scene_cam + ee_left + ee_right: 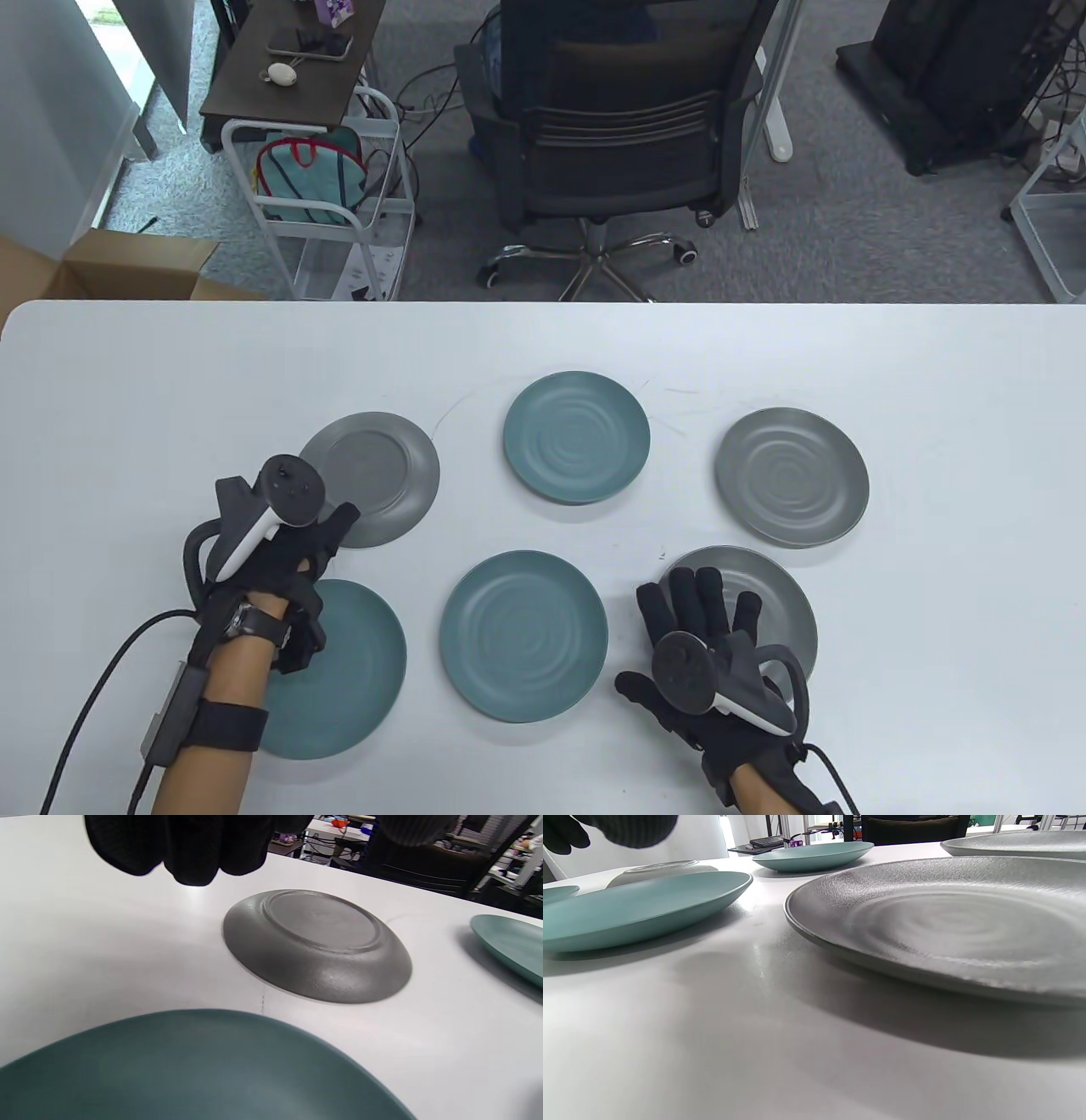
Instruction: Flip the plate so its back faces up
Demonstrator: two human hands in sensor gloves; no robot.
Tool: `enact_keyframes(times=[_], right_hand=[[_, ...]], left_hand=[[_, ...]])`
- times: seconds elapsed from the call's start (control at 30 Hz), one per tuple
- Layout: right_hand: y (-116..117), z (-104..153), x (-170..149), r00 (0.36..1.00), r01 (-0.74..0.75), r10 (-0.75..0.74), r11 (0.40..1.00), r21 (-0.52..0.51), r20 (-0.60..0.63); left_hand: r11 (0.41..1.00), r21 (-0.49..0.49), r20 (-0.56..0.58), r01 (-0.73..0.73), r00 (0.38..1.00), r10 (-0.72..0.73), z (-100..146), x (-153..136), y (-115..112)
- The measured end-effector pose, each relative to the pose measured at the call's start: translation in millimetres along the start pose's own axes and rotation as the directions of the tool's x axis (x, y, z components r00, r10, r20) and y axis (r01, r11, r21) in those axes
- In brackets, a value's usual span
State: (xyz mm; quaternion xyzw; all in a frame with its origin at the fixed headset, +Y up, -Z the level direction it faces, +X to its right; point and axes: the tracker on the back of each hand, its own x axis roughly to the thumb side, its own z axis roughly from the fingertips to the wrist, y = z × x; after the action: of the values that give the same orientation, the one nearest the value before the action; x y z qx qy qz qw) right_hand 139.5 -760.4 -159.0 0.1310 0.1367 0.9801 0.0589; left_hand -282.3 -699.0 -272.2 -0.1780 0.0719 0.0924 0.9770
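Note:
Six plates lie on the white table (933,382). The grey plate at back left (373,475) lies back up, its foot ring showing in the left wrist view (318,942). My left hand (327,531) hovers empty at its near rim, fingers (195,849) loosely curled, wrist over the front-left teal plate (348,671). My right hand (696,594) is flat with fingers spread over the left edge of the front-right grey plate (780,611), which lies face up (946,925). The teal plates at centre back (577,437) and front middle (523,635) and the grey one at back right (792,475) lie face up.
An office chair (619,144) and a wire cart (322,212) stand beyond the table's far edge. A cardboard box (119,267) sits at the far left corner. Glove cables trail off the table's near edge.

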Motion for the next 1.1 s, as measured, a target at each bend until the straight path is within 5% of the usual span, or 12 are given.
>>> enact_keyframes(times=[0.57, 1.1], right_hand=[[0.4, 5.3, 3.1, 1.000, -0.002, 0.003, 1.000, -0.015, 0.014], [4.5, 9.7, 5.8, 0.999, -0.004, 0.004, 1.000, 0.000, 0.033]], left_hand=[[0.961, -0.075, 0.186, 0.267, 0.950, -0.250, 69.9, 20.4, -74.7], [0.929, -0.088, 0.193, 0.358, 0.921, -0.337, 85.9, 36.7, -114.1]])
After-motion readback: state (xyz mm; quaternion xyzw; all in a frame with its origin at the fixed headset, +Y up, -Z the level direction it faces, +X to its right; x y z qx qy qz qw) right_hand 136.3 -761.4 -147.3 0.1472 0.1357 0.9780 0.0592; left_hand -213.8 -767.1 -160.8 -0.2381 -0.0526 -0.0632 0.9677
